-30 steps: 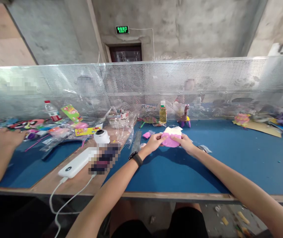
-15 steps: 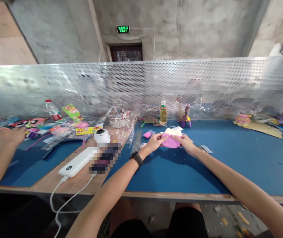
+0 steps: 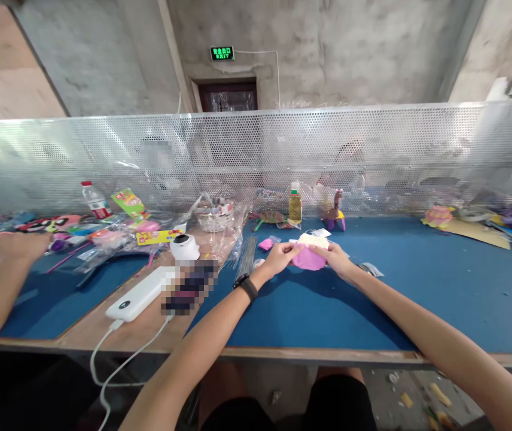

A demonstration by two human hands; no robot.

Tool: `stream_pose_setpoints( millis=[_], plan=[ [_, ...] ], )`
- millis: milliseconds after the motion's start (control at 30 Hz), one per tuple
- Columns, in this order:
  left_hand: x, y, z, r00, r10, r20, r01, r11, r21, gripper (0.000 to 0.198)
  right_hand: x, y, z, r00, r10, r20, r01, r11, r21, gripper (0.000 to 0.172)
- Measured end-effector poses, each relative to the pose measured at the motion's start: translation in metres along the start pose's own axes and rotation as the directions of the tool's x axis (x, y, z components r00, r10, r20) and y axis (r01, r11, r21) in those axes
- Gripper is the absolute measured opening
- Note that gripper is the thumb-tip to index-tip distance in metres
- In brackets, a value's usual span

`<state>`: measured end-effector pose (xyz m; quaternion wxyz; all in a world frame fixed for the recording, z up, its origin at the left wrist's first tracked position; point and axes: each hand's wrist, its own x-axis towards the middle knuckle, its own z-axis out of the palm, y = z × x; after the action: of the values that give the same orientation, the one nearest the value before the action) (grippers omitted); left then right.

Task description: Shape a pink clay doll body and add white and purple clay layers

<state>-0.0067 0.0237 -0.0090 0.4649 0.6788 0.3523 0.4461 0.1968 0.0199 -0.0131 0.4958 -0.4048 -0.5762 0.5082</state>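
Note:
My left hand [image 3: 280, 256] and my right hand [image 3: 340, 261] pinch a soft pink sheet of modelling clay [image 3: 308, 259] from its two sides. A cream-coloured part [image 3: 314, 240] shows along its upper edge. The fingertips behind the sheet are hidden. It is held just above the blue table mat [image 3: 310, 317]. Left of the sheet lies a small bright pink lump [image 3: 265, 244] by a clear bag. A bundle of thin grey wires [image 3: 247, 256] rests beside my left wrist.
A bottle of yellow liquid [image 3: 295, 206], a purple-legged dinosaur figure [image 3: 337, 212] and a white basket [image 3: 215, 216] stand before the perforated metal screen [image 3: 395, 155]. Left are a white power bank [image 3: 142, 293], a small white camera [image 3: 185, 247] and a co-worker's hands [image 3: 20, 248].
The lower pink edge of the clay sheet hangs slightly lower, and my hands keep the same hold. The co-worker's hand at the left has shifted slightly right.

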Motion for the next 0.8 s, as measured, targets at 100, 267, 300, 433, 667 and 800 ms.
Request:
stream_pose_setpoints(
  millis=[100, 267, 300, 433, 667, 800],
  plan=[
    [0.0003, -0.002, 0.0014, 1.0, -0.024, -0.003, 0.024, 1.0, -0.011, 0.051, -0.0006, -0.0013, -0.0001, 1.0, -0.003, -0.006, 0.003, 1.0, -0.026, 0.051],
    [0.0005, -0.0009, 0.0024, 1.0, 0.017, 0.004, -0.017, 1.0, -0.016, 0.049, -0.0008, -0.0015, 0.0004, 1.0, 0.013, -0.008, -0.013, 1.0, 0.007, 0.051],
    [0.0003, -0.0005, 0.0024, 1.0, 0.018, 0.005, -0.018, 1.0, -0.01, 0.049, -0.0009, -0.0014, 0.0005, 1.0, 0.008, -0.005, -0.008, 1.0, 0.009, 0.051],
    [-0.0004, -0.0002, 0.0027, 1.0, -0.002, 0.001, 0.002, 1.0, 0.002, 0.048, -0.0011, -0.0016, 0.0006, 1.0, -0.01, 0.007, 0.01, 1.0, -0.003, 0.049],
    [-0.0021, 0.0023, 0.0027, 1.0, 0.0, 0.011, 0.0, 1.0, 0.005, 0.046, -0.0005, 0.0, 0.0002, 1.0, -0.017, -0.011, 0.017, 0.999, -0.032, 0.051],
    [-0.0033, 0.0062, 0.002, 1.0, 0.0, 0.013, -0.001, 1.0, 0.03, 0.046, 0.0005, 0.0017, -0.0008, 0.999, -0.03, -0.038, 0.028, 0.999, -0.045, 0.052]
  ],
)
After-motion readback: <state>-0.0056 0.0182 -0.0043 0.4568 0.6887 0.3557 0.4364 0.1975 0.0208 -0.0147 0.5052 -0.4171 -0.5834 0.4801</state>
